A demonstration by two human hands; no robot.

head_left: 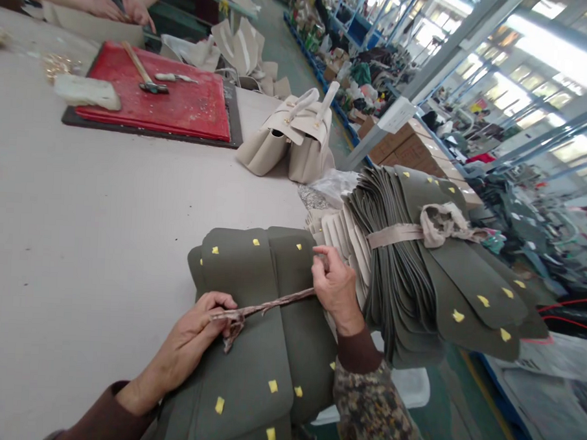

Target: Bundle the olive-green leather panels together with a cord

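A stack of dark olive-green cut panels point(253, 354), dotted with small yellow tags, lies at the table's near edge. Across it runs a thin, twisted cloth strip point(275, 303) with a knotted, frayed end on the left. My left hand point(191, 339) pinches the strip beside that knot, its thumb and fingers closed. At the strip's right end my right hand point(336, 287) is closed around it, fingers curled, with the index finger bent above the stack's edge. The part of the strip inside my right hand is hidden.
Right of my hands sits a larger bundle of green panels point(408, 277) tied with a beige band point(394, 235). Beige handbags point(292, 135) stand beyond. A red board point(191, 108) carries a hammer point(148, 81). Another person's hands point(122, 8) work at the far left.
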